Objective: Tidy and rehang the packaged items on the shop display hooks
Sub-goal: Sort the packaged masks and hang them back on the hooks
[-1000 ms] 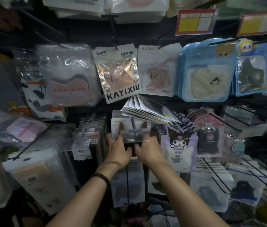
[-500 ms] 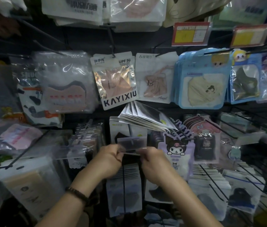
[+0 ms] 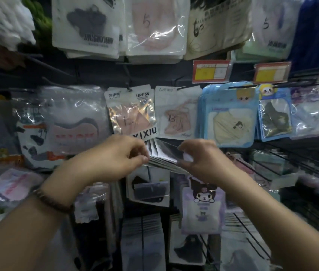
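A fanned stack of flat white mask packets (image 3: 163, 155) juts out from the display at mid-height. My left hand (image 3: 115, 156) pinches its left edge and my right hand (image 3: 198, 159) pinches its right edge. Just below hangs a clear packet with a black mask (image 3: 148, 189) on its hook. A purple cartoon-character packet (image 3: 202, 208) hangs under my right wrist. Above my hands hangs a shiny UPF 50 packet with a pink mask (image 3: 132, 112).
Bare black wire hooks (image 3: 284, 163) stick out toward me at the right. Blue cartoon packets (image 3: 230, 116) and red-and-yellow price tags (image 3: 211, 71) sit upper right. White packets (image 3: 86, 26) hang in the top row. More stacks (image 3: 142, 241) fill the lower shelf.
Both hands have risen from the clear black-mask packet to the fanned stack above it and taken hold of its edges. The view has tilted upward, showing the top row.
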{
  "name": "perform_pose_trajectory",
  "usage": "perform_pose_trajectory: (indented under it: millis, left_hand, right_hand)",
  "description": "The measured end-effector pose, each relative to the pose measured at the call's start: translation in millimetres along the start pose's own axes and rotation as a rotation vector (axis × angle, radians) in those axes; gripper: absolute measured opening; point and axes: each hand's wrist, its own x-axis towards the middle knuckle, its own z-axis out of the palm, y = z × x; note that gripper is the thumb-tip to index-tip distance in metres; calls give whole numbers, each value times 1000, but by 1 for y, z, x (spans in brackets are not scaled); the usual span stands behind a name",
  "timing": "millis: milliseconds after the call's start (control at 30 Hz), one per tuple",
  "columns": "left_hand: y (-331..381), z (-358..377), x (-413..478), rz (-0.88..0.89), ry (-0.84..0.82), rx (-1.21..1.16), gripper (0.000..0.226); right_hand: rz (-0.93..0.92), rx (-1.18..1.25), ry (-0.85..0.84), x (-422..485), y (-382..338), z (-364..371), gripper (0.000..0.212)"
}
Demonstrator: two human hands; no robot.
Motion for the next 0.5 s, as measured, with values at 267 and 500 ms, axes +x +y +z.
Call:
perform_pose_trajectory:
  millis: [267, 500]
  left_hand:
    - [-34, 36, 66, 65, 66, 193, 51]
    - [-44, 48, 75, 43, -38, 230, 50]
  right_hand:
    - [-14, 7, -168, 48, 32, 31, 50]
    - [-121, -59, -209, 46, 35, 34, 33]
